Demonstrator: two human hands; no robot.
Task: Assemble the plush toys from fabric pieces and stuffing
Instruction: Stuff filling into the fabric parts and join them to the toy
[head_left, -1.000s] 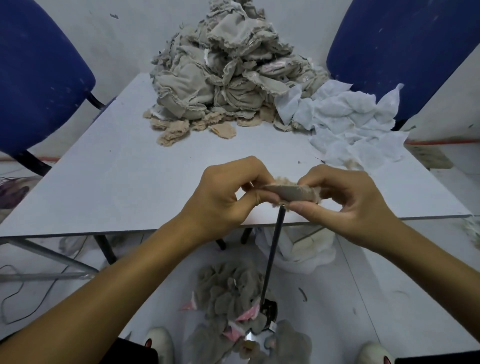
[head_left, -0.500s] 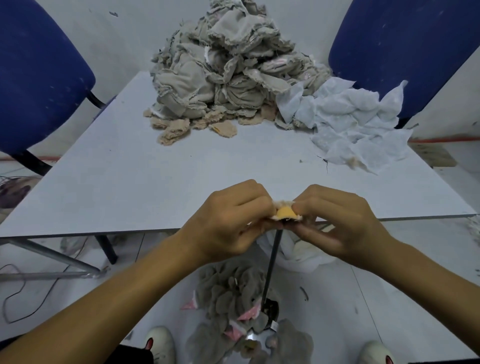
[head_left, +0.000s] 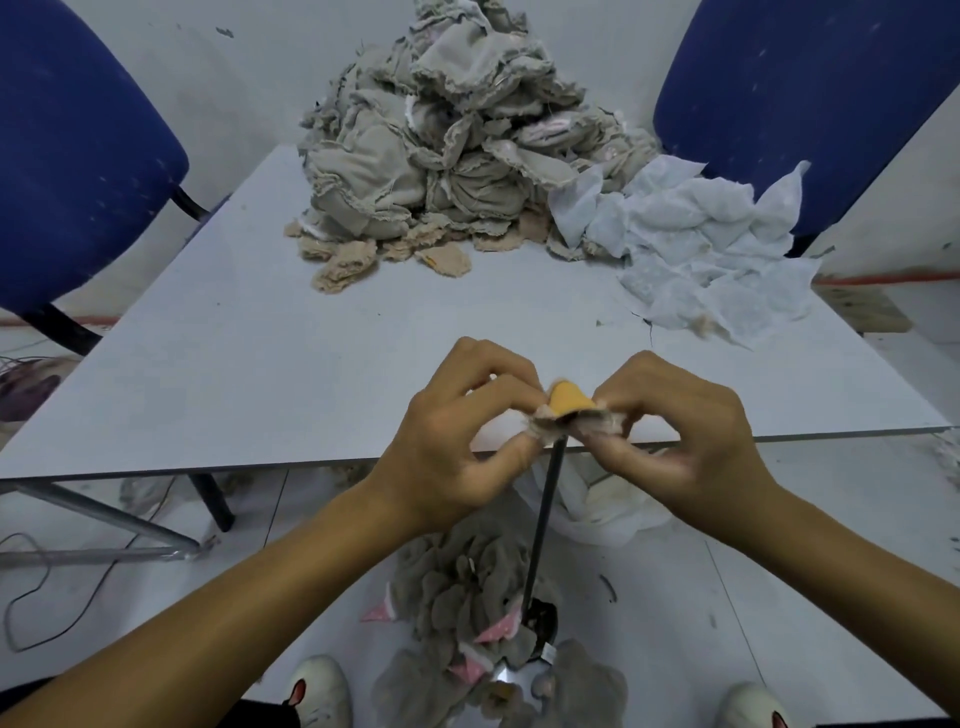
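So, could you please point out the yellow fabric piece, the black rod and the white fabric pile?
yellow fabric piece (head_left: 569, 401): head view, middle of its yellow face.
black rod (head_left: 544, 519): head view, mid-shaft.
white fabric pile (head_left: 701, 249): head view, centre of the heap.

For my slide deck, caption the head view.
Both hands pinch a small fabric piece over a black rod.

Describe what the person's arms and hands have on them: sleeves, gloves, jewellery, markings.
Both forearms are bare up to the frame's edge, with no sleeves in view. The left hand and right hand wear no gloves, and no rings, watch, bracelets or markings show. The right hand's fingertips are motion-blurred, so fine detail there cannot be told.
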